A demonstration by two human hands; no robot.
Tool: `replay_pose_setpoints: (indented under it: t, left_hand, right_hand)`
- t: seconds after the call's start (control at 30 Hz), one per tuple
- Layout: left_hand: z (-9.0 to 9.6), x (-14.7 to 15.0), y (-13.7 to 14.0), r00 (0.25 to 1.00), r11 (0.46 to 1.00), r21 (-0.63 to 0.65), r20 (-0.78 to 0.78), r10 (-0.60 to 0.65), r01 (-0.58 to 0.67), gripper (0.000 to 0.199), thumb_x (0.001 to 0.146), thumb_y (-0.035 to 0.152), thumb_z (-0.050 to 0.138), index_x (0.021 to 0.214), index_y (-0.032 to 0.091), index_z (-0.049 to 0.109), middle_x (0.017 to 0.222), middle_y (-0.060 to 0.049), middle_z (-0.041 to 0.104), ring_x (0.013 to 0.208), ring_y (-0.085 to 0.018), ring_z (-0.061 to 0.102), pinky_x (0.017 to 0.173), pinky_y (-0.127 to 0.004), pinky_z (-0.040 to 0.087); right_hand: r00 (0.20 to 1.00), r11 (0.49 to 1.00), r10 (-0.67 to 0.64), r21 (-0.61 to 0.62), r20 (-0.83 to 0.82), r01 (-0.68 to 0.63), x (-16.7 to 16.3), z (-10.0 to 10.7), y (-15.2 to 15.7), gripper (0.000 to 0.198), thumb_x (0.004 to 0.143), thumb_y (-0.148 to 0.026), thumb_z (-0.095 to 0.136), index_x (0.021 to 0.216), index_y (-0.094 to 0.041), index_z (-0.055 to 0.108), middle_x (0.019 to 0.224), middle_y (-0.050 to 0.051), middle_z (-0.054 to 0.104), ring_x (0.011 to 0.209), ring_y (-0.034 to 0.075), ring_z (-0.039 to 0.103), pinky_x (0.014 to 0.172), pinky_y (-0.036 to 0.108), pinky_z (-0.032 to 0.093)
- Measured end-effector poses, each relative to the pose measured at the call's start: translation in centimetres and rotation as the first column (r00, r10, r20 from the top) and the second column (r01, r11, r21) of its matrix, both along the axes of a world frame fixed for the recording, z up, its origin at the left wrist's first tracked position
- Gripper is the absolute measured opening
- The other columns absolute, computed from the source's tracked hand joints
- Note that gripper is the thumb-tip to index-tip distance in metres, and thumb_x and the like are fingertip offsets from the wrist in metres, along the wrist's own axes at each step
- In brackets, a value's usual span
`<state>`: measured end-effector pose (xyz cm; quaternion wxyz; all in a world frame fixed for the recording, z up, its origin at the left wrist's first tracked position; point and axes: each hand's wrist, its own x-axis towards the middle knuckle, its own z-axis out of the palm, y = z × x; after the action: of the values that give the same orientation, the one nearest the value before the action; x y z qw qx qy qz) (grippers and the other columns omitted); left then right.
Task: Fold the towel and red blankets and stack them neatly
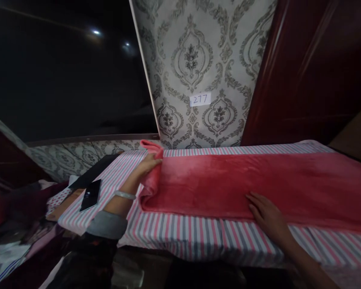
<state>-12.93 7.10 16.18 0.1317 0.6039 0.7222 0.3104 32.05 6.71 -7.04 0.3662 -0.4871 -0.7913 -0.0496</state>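
A red plush blanket (204, 184) lies in a long flat strip across a table covered with a striped cloth (180, 233). Its left end is raised and curls over. My left hand (150, 163) grips that raised end, the fingers closed around the fabric; a bracelet circles the wrist. Further right, my right hand (266, 214) rests on the blanket near its front edge, palm down with the fingers stretched out. The far right end of the blanket runs out of view.
A black phone or tablet (91, 195) lies on the cloth at the left, near a dark flat object (93, 171). Behind the table are a large dark screen (69, 72), patterned wallpaper with a "277" label (200, 99), and a dark red panel (313, 72). Clothes (9, 257) are piled lower left.
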Motion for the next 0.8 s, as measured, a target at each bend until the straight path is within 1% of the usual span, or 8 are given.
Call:
replay_pose_setpoints:
  t: [0.1, 0.23, 0.33, 0.4, 0.53, 0.67, 0.77, 0.8]
  left_hand:
    - [-3.0, 5.5, 0.9, 0.969, 0.974, -0.110, -0.126, -0.214, 0.200, 0.027, 0.078, 0.018, 0.061, 0.104, 0.014, 0.068, 0.098, -0.007, 0.074, 0.093, -0.022, 0.068, 0.081, -0.029, 0.054]
    - [-7.2, 11.1, -1.5, 0.896, 0.924, -0.221, -0.255, -0.363, 0.311, 0.044, 0.080, 0.010, 0.057, 0.124, 0.015, 0.063, 0.110, -0.014, 0.073, 0.101, -0.027, 0.068, 0.088, -0.035, 0.051]
    - [-8.7, 12.5, -4.6, 0.838, 0.929, -0.225, -0.406, -0.364, 0.295, 0.062, 0.085, 0.009, 0.050, 0.147, 0.014, 0.045, 0.125, -0.021, 0.066, 0.107, -0.029, 0.067, 0.091, -0.040, 0.050]
    - [-9.4, 12.4, -6.5, 0.798, 0.945, -0.158, -0.508, -0.326, 0.286, 0.066, 0.088, 0.012, 0.048, 0.153, 0.016, 0.035, 0.132, -0.020, 0.062, 0.110, -0.030, 0.065, 0.092, -0.042, 0.049]
    - [-11.5, 11.4, -9.1, 0.828, 0.965, 0.064, -0.530, -0.184, 0.256, 0.061, 0.091, 0.021, 0.052, 0.151, 0.017, 0.038, 0.128, -0.016, 0.061, 0.112, -0.029, 0.059, 0.094, -0.043, 0.048]
    - [-13.6, 10.6, -10.1, 0.875, 0.972, 0.175, -0.481, -0.053, 0.155, 0.057, 0.085, 0.018, 0.059, 0.141, 0.017, 0.048, 0.123, -0.013, 0.061, 0.109, -0.028, 0.057, 0.092, -0.043, 0.046]
    - [-14.2, 10.3, -10.1, 0.886, 0.979, 0.138, -0.458, -0.070, 0.148, 0.050, 0.080, 0.012, 0.061, 0.130, 0.018, 0.058, 0.123, -0.011, 0.062, 0.110, -0.029, 0.055, 0.093, -0.043, 0.044]
    - [-14.2, 10.2, -10.1, 0.888, 0.979, 0.128, -0.453, -0.085, 0.159, 0.047, 0.080, 0.011, 0.061, 0.126, 0.019, 0.060, 0.122, -0.010, 0.063, 0.110, -0.028, 0.055, 0.093, -0.043, 0.043]
  right_hand:
    - [1.000, 1.000, -0.003, -0.006, 0.001, 0.003, -0.3, 0.4, -0.1, 0.051, 0.101, -0.042, 0.033, 0.121, -0.015, 0.071, 0.127, 0.015, 0.068, 0.119, 0.030, 0.063, 0.103, 0.052, 0.051]
    - [1.000, 1.000, -0.004, -0.026, -0.026, 0.003, -0.4, 0.6, -0.3, 0.049, 0.100, -0.042, 0.035, 0.121, -0.015, 0.072, 0.128, 0.016, 0.068, 0.120, 0.030, 0.063, 0.104, 0.052, 0.050]
    - [0.996, 0.998, 0.003, -0.068, -0.087, -0.009, -0.3, 0.9, -0.3, 0.047, 0.098, -0.041, 0.039, 0.120, -0.017, 0.072, 0.127, 0.016, 0.068, 0.119, 0.030, 0.063, 0.104, 0.053, 0.050]
    - [0.988, 0.994, -0.001, -0.105, -0.152, -0.015, -0.6, 1.8, -0.1, 0.045, 0.095, -0.040, 0.041, 0.119, -0.017, 0.072, 0.124, 0.015, 0.070, 0.117, 0.030, 0.064, 0.103, 0.052, 0.050]
    - [0.954, 0.967, 0.032, -0.230, -0.298, -0.104, -3.8, 5.0, 1.4, 0.042, 0.091, -0.039, 0.049, 0.121, -0.020, 0.071, 0.121, 0.012, 0.071, 0.113, 0.029, 0.066, 0.101, 0.047, 0.052]
    - [0.862, 0.848, 0.069, -0.426, -0.503, -0.316, -10.4, 8.6, 4.0, 0.041, 0.086, -0.028, 0.060, 0.125, -0.019, 0.068, 0.116, 0.011, 0.072, 0.098, 0.025, 0.070, 0.091, 0.041, 0.056]
    - [0.763, 0.669, -0.090, -0.607, -0.640, -0.429, -15.7, 10.0, 6.2, 0.043, 0.085, -0.018, 0.060, 0.128, -0.018, 0.064, 0.105, 0.009, 0.072, 0.080, 0.017, 0.070, 0.073, 0.030, 0.059]
    - [0.753, 0.631, -0.122, -0.636, -0.646, -0.444, -17.2, 10.2, 7.0, 0.044, 0.086, -0.017, 0.061, 0.131, -0.018, 0.062, 0.099, 0.008, 0.072, 0.074, 0.016, 0.069, 0.067, 0.027, 0.058]
